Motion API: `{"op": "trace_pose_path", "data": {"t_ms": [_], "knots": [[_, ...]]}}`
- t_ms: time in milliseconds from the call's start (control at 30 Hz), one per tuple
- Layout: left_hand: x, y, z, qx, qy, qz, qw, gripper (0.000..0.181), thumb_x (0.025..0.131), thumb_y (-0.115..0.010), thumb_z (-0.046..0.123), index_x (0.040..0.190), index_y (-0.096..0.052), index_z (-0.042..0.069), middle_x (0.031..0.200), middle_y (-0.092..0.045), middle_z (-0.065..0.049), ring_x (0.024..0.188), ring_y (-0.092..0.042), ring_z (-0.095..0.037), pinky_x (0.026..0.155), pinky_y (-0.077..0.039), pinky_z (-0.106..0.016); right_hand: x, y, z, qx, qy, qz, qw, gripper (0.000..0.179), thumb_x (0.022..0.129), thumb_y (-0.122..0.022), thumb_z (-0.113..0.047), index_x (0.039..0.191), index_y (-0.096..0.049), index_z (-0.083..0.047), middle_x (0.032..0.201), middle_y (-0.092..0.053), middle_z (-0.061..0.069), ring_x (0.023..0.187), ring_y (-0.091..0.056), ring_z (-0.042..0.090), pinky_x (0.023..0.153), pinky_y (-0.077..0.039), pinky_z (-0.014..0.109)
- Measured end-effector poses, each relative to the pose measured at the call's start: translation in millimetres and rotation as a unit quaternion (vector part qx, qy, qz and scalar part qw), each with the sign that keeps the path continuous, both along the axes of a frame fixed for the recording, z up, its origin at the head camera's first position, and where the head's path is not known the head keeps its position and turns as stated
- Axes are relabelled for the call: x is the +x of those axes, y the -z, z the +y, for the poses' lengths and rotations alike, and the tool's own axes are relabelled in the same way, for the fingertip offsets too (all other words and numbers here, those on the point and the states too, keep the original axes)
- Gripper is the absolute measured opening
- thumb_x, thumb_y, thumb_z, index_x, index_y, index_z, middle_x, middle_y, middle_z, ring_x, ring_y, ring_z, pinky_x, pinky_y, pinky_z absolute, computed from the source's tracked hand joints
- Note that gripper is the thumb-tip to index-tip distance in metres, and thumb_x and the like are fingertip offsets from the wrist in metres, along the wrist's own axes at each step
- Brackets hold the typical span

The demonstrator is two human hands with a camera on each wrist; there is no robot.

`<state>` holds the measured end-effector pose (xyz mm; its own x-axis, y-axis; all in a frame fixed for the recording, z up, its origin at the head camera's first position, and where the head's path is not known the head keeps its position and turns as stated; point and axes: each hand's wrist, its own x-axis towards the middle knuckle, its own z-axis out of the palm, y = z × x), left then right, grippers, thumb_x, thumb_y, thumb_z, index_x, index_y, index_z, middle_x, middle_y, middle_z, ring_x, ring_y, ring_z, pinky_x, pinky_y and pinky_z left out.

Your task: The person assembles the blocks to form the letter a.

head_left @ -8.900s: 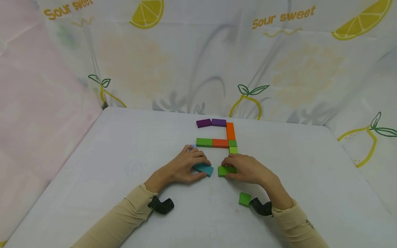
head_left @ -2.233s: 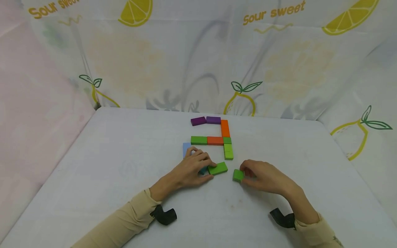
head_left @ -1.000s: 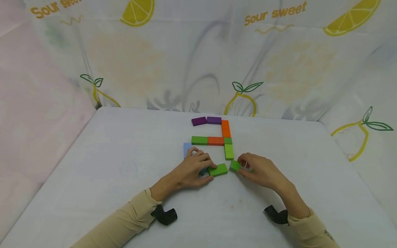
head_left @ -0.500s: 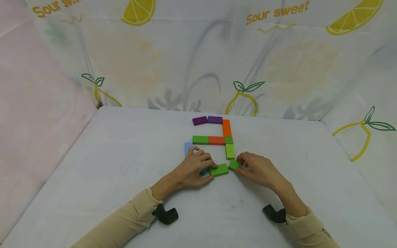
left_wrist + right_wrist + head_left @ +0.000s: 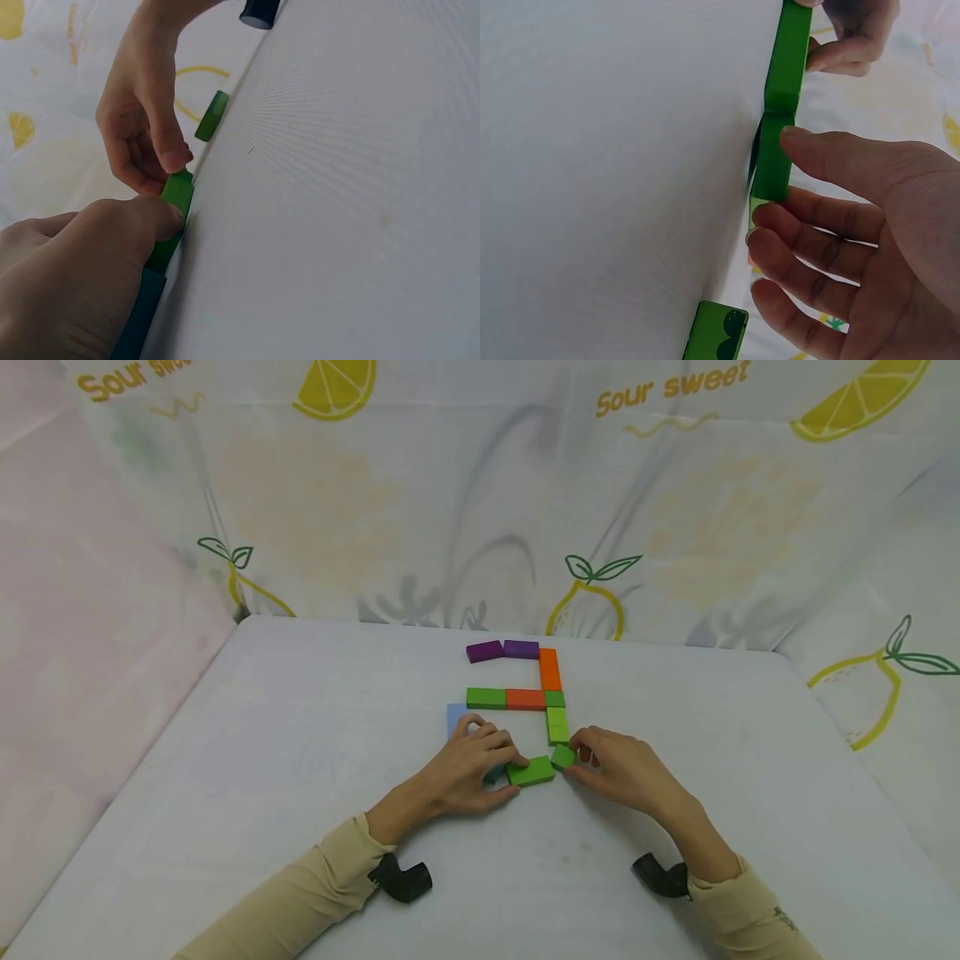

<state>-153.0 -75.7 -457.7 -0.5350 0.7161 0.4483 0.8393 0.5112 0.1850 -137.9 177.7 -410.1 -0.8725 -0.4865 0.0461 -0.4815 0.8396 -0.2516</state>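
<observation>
In the head view, my left hand [image 5: 465, 772] lies over a teal block [image 5: 493, 774], partly hidden. Its thumb and a finger grip the left end of a long green block [image 5: 532, 771]; the left wrist view shows the thumb on that green block [image 5: 177, 196]. My right hand [image 5: 630, 772] pinches a small green block [image 5: 563, 757] between thumb and fingers. That block sits at the right end of the long green one. In the right wrist view the small green block [image 5: 774, 154] meets the long one end to end. Just behind it lies a light green block [image 5: 557, 725].
Farther back are a green block [image 5: 486, 698], a red-orange block [image 5: 525, 699], a small green one [image 5: 554, 698], an orange block [image 5: 550, 669] and two purple blocks [image 5: 521, 650]. A light blue block [image 5: 456, 718] is left. Another green block [image 5: 718, 330] shows near my right hand.
The right hand has brought the small green block from the near right to the long green block's end. The left hand, earlier on the teal block alone, now also holds the long green block.
</observation>
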Motion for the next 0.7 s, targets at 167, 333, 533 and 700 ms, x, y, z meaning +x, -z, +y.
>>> {"op": "trace_pose_path", "data": {"t_ms": [167, 333, 533, 700], "knots": [[0.3, 1.7, 0.3, 0.002, -0.001, 0.002, 1.0, 0.025, 0.081, -0.069, 0.039, 0.103, -0.068, 0.027, 0.094, -0.06, 0.011, 0.097, -0.053, -0.01, 0.1, -0.03, -0.043, 0.0, 2.6, 0.2, -0.002, 0.001, 0.003, 1.0, 0.025, 0.081, -0.074, -0.024, 0.1, -0.065, -0.011, 0.078, -0.058, -0.006, 0.067, -0.049, 0.004, 0.057, -0.042, 0.02], [0.3, 3.5, 0.6, 0.009, 0.002, 0.001, 1.0, 0.025, 0.08, -0.069, 0.039, 0.102, -0.068, 0.026, 0.094, -0.061, 0.011, 0.097, -0.054, -0.011, 0.1, -0.029, -0.044, 1.3, 2.3, 0.8, 0.005, 0.012, -0.01, 0.9999, 0.029, 0.081, -0.073, -0.027, 0.103, -0.063, -0.01, 0.078, -0.058, -0.004, 0.064, -0.049, 0.005, 0.056, -0.042, 0.02], [-0.6, 4.0, 1.3, 0.016, 0.005, -0.002, 0.9999, 0.029, 0.08, -0.068, 0.045, 0.103, -0.068, 0.026, 0.095, -0.061, 0.012, 0.098, -0.053, -0.011, 0.101, -0.029, -0.044, 3.0, 0.0, 0.9, 0.012, 0.03, -0.021, 0.9993, 0.029, 0.081, -0.072, -0.028, 0.101, -0.062, -0.011, 0.075, -0.055, -0.003, 0.062, -0.046, 0.006, 0.053, -0.039, 0.021], [-2.5, 3.7, 1.1, 0.011, 0.003, 0.001, 0.9999, 0.026, 0.081, -0.069, 0.04, 0.103, -0.068, 0.027, 0.095, -0.061, 0.012, 0.097, -0.053, -0.011, 0.1, -0.029, -0.044, 1.4, -1.3, -0.3, 0.013, 0.032, -0.023, 0.9991, 0.028, 0.082, -0.072, -0.027, 0.101, -0.061, -0.011, 0.074, -0.054, -0.003, 0.06, -0.044, 0.007, 0.052, -0.037, 0.021]]}}
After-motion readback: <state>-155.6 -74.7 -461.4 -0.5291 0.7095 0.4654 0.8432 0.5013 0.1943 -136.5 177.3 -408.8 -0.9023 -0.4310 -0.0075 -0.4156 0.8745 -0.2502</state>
